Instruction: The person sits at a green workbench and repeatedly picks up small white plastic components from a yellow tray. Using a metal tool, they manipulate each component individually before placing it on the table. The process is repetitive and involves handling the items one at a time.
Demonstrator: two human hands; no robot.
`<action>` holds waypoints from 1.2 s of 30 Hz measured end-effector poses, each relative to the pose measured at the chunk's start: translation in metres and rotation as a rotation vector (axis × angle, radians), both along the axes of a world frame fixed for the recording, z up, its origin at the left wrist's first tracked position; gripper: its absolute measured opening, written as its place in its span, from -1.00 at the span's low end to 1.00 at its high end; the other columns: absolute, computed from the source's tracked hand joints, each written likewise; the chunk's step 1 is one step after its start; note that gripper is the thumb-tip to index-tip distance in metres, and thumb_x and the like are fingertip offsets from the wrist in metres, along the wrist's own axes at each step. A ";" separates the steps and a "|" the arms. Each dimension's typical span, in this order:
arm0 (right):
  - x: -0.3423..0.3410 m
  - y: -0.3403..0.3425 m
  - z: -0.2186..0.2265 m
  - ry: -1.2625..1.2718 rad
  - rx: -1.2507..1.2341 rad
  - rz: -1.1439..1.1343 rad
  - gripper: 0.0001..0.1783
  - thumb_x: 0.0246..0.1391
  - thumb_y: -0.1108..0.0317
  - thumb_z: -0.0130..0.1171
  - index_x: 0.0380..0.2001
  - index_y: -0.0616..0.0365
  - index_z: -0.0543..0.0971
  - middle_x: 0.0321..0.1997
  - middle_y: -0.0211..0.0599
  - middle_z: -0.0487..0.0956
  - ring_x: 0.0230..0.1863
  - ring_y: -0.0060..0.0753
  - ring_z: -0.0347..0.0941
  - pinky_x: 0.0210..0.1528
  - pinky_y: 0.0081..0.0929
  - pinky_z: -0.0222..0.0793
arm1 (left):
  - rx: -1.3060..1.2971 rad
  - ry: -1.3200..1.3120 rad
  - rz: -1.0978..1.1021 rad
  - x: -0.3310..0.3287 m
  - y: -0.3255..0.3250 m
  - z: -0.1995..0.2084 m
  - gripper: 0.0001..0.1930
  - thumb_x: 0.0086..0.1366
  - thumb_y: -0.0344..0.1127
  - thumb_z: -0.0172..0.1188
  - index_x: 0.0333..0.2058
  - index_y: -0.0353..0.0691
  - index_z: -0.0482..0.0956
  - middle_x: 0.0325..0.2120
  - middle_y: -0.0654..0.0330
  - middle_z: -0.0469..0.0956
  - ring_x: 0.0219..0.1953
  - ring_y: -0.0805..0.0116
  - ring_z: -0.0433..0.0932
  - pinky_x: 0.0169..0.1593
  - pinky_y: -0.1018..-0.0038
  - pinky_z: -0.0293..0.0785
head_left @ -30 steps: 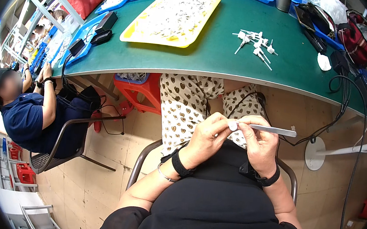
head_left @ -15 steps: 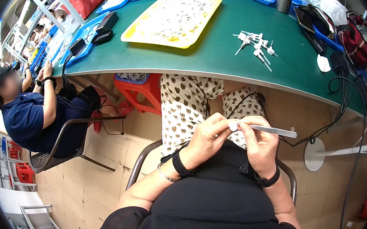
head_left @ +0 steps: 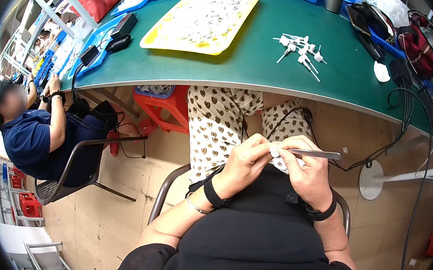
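Note:
Over my lap, my left hand (head_left: pixel 245 163) is closed, thumb and fingertips pinching a small white round plastic part (head_left: pixel 275 153). Most of that part is covered by fingers. My right hand (head_left: pixel 308 171) meets it there, closed around a slim flat metal tool (head_left: pixel 316 154), which looks like tweezers. Its broad end sticks out to the right, and its working end is hidden at the white part. On the green table beyond my hands lies a loose group of white pump-like pieces with thin stems (head_left: pixel 303 53).
A yellow tray (head_left: pixel 155 40) heaped with small white parts sits on the green table (head_left: pixel 181 68), with blue trays behind it. Cables (head_left: pixel 406 110) hang at the right edge near a dark red bag (head_left: pixel 421 43). A co-worker (head_left: pixel 32 131) sits at left; a red stool (head_left: pixel 174 110) stands below.
The metal tool's outer end has shifted a little left and turned, so it shows narrower. My right hand has rolled slightly; my left hand stays nearly still.

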State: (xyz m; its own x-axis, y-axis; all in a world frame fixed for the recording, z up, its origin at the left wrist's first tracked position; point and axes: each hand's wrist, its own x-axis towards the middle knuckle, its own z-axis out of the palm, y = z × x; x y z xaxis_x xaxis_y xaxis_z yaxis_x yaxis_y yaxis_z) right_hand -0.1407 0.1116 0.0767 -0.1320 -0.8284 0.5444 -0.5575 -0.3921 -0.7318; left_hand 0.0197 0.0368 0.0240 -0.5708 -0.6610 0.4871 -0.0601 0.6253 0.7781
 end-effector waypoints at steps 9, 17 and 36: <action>0.012 0.001 -0.008 -0.400 0.043 -0.015 -0.94 0.15 0.58 0.25 -0.30 0.29 0.66 -0.33 -0.28 0.64 -0.38 -0.48 0.56 -0.32 -0.54 0.47 | 0.145 0.104 -0.017 -0.003 -0.005 -0.003 -0.87 0.25 -0.55 0.32 -0.23 -0.24 0.66 -0.45 0.16 0.50 -0.43 0.25 0.52 -0.36 0.43 0.44; 0.010 0.001 -0.010 -0.316 0.037 -0.011 -0.94 0.17 0.56 0.26 -0.28 0.29 0.66 -0.31 -0.25 0.65 -0.38 -0.42 0.55 -0.32 -0.50 0.46 | 0.034 0.104 -0.020 -0.003 -0.007 -0.004 -0.86 0.24 -0.55 0.32 -0.23 -0.24 0.65 -0.46 0.15 0.48 -0.44 0.22 0.51 -0.37 0.41 0.43; 0.011 0.001 -0.009 -0.339 0.053 -0.025 -0.95 0.20 0.57 0.25 -0.29 0.33 0.66 -0.35 -0.27 0.65 -0.43 -0.52 0.54 -0.40 -0.59 0.42 | -0.013 0.071 0.005 -0.003 -0.006 -0.001 -0.85 0.23 -0.54 0.33 -0.22 -0.21 0.65 -0.47 0.16 0.47 -0.46 0.22 0.50 -0.39 0.39 0.43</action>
State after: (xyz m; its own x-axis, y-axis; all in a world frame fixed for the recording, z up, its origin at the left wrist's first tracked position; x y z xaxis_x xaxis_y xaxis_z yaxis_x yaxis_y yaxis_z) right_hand -0.1299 0.1127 0.0676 -0.3193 -0.8485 0.4220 -0.2877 -0.3375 -0.8963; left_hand 0.0164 0.0309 0.0231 -0.5310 -0.6571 0.5350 -0.0086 0.6355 0.7720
